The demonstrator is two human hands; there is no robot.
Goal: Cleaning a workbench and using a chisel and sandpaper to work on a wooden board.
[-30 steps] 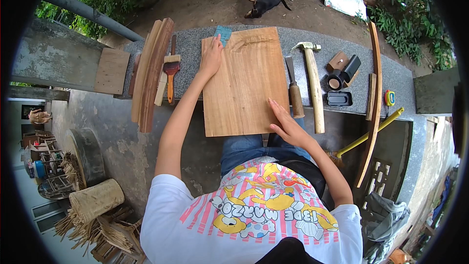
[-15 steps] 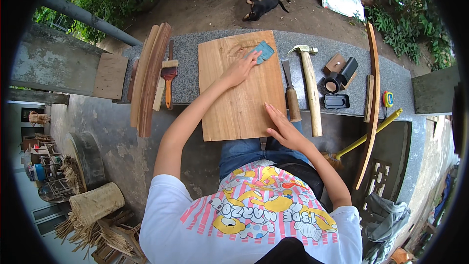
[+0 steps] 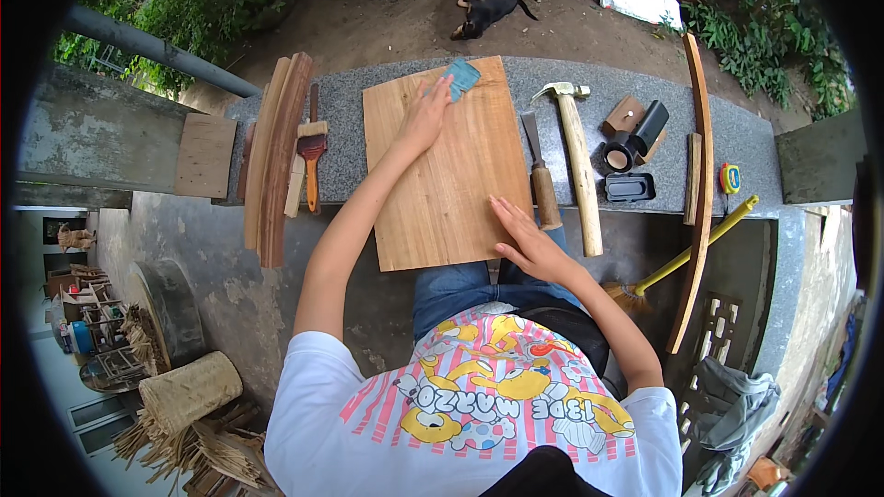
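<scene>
A flat wooden board (image 3: pixel 451 193) reaches from the stone bench top over my lap. Near its far edge my left hand (image 3: pixel 425 120) presses a folded teal sheet, which looks like sandpaper (image 3: pixel 461 80), under its fingertips. My right hand (image 3: pixel 532 241) lies on the board's near right edge, fingers stretched out and holding nothing. Just right of the board is a chisel (image 3: pixel 541 173) with a wooden handle. Beside that lies a claw hammer (image 3: pixel 580 166), its handle jutting past the bench edge.
Wood strips (image 3: pixel 284 161) and a paintbrush (image 3: pixel 312 166) lie left on the granite bench (image 3: pixel 345 101). To the right are a black case (image 3: pixel 630 188), a long curved strip (image 3: pixel 702 175) and a tape measure (image 3: pixel 730 178). A yellow-handled broom (image 3: pixel 691 258) leans below; a dog (image 3: pixel 488 11) lies beyond.
My left hand has slid the teal sheet leftward and away from me along the board's far end. My right hand keeps its place on the near edge. The view has shifted slightly.
</scene>
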